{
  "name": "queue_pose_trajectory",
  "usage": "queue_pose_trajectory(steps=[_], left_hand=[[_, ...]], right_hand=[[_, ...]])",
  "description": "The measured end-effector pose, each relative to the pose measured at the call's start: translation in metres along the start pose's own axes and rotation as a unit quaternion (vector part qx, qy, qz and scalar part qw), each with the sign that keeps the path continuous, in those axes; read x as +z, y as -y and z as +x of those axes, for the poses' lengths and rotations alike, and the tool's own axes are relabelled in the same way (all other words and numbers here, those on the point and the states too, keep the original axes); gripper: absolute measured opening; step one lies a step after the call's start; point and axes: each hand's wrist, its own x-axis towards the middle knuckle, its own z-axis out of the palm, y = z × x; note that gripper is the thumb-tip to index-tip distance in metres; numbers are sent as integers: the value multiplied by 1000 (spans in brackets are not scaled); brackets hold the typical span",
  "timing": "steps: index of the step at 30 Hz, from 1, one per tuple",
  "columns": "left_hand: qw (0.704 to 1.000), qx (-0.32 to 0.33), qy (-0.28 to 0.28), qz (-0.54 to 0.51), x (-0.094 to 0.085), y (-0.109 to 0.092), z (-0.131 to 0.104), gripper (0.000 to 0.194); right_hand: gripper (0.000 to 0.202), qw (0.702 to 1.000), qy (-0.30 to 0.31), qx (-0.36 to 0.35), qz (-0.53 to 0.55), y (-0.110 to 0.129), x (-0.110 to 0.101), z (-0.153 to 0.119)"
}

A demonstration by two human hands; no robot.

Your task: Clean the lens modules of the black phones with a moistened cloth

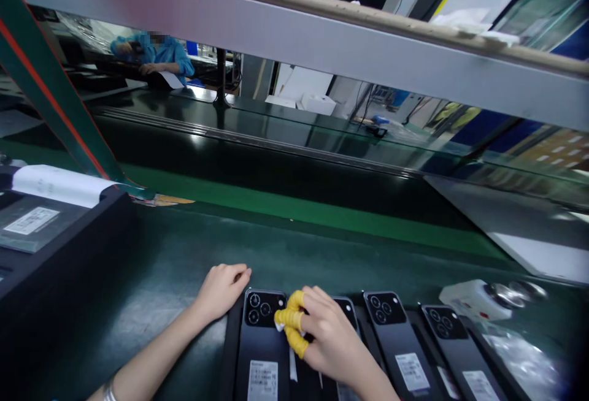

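My right hand (324, 330) wears yellow finger cots on several fingertips. Its fingers are pinched on a small white wipe (280, 326), at the edge of the camera block of a dark smartphone (262, 352). That phone lies back up, a white printed label on its lower half. To the left of it my left hand (225, 290) rests on the bench, fingers curled in with nothing visible in them. Partly behind my right hand is a second phone (346, 308). Two more, a third phone (396, 339) and a fourth phone (453, 352), lie in the row to the right.
A black tray (69, 254) with a labelled device and white paper stands at left. On the right are a white bottle with a metal top (478, 300) and crumpled clear plastic (524, 358). A grey shelf beam (294, 39) crosses above; beyond the conveyor sits a person in blue (161, 57).
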Motion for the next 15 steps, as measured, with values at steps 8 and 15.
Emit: queue_pose_trajectory(steps=[8, 15], left_hand=[[1000, 0, 4, -5, -1, -1, 1, 36], [1000, -6, 7, 0, -2, -1, 1, 36]], right_hand=[[26, 996, -85, 16, 31, 18, 26, 7], [21, 994, -104, 14, 7, -8, 8, 2]])
